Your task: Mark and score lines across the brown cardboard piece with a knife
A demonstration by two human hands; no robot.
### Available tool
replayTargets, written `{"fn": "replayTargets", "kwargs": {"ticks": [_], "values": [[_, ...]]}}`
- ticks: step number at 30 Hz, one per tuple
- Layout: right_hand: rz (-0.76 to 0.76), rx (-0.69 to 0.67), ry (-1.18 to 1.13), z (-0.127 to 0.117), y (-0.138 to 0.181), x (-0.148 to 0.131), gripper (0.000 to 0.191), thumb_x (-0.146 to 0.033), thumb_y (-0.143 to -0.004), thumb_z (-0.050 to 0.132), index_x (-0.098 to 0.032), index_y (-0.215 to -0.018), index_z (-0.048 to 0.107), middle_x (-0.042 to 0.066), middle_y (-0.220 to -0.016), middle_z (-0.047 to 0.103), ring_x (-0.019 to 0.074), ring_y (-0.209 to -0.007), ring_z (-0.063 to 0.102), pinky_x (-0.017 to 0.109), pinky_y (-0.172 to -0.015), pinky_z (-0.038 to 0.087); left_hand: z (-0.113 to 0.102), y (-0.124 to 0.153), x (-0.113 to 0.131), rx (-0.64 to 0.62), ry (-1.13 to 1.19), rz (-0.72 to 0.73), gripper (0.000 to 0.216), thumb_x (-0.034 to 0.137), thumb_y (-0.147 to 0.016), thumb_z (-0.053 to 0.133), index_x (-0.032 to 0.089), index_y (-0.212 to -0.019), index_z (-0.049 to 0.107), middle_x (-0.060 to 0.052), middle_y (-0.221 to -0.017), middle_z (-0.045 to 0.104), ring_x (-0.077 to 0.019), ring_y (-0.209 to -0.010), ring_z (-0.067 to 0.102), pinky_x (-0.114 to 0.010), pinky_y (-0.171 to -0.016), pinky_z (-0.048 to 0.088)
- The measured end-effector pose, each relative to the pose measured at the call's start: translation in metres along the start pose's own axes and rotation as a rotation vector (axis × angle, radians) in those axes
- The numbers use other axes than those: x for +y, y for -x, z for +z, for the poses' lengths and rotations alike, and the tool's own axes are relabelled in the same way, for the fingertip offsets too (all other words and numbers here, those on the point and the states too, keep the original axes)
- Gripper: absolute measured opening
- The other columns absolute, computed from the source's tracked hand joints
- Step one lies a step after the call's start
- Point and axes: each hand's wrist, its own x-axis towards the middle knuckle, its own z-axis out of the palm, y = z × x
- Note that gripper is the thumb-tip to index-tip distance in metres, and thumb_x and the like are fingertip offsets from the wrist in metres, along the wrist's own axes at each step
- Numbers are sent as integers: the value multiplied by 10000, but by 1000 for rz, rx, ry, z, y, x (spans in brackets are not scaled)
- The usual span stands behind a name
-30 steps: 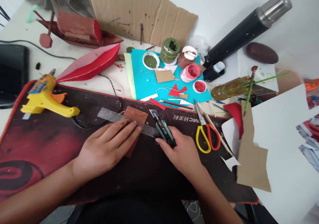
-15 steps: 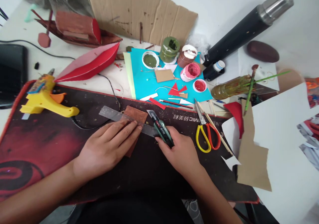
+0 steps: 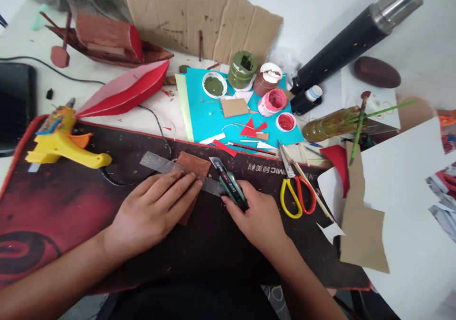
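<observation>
R hand (image 3: 260,215) gripped cutter (image 3: 233,189); L hand (image 3: 153,211) flat on ruler (image 3: 156,162)

R fingers were closed round cutter body, blade out, tip up-left by card's R edge; couldn't tell if blade touched. L hand wasn't clasping: fingers extended, pressing ruler onto brown card (image 3: 194,161). Card lay on dark mat (image 3: 199,260), approx. centre, partly hidden under ruler + L fingers. Cutter was over ruler's R end.

Further out: scissors (image 3: 289,170) lay to R of R hand, blades apart a bit. Yellow glue gun (image 3: 71,149) was on mat's L side. Beyond mat, blue sheet (image 3: 197,120) held scraps + paint pots, incl. green pot (image 3: 242,70) & red pot (image 3: 272,102). Red hull (image 3: 131,89) sat L of sheet, w/ brown boat (image 3: 107,40) behind. Black flask (image 3: 342,49) was far R, at back.
</observation>
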Motion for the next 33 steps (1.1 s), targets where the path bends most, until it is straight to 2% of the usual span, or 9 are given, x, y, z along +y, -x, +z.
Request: {"fn": "replayTargets", "kwargs": {"ticks": [5,11,17,24,33], "values": [[-31,-24,20,-1,0,-1,258,-440,-1053,714,-267,-1229,788,20,-788,815,249,-664,775,304,-656,480,3,2,2,17,15,-23,518,97,-1069,566,189,-1570,661,-118,-1444,798,-290,-1316,726,-420,-1074,567],[-52,-22,24,1,-2,-2,251,-448,-1064,707,-269,-1222,783,38,-845,840,267,-753,810,304,-670,486,0,0,0,8,-5,-21,458,102,-1070,583,168,-1509,697,-118,-1414,808,-296,-1296,724,-427,-1053,565],[-48,-43,9,0,-1,-2,289,-488,-1056,743,-262,-1232,781,21,-796,816,243,-653,766,310,-655,471,-5,-5,-2,0,-36,-2,416,113,-1076,606,163,-1476,706,-107,-1381,820,-290,-1249,735,-413,-1002,571],[-16,-22,22,0,-4,-5,247,-441,-1044,733,-261,-1203,790,8,-724,787,239,-600,742,309,-623,437,1,2,1,-2,-16,-55,464,116,-1085,594,187,-1538,666,-101,-1430,804,-290,-1313,713,-424,-1047,565],[-37,33,33,0,-4,-6,242,-414,-1036,733,-253,-1206,792,10,-790,835,254,-685,807,297,-623,445,-7,-6,-2,-13,-38,-2,412,121,-1079,600,152,-1473,716,-115,-1386,820,-286,-1252,733,-408,-1003,569]]}}
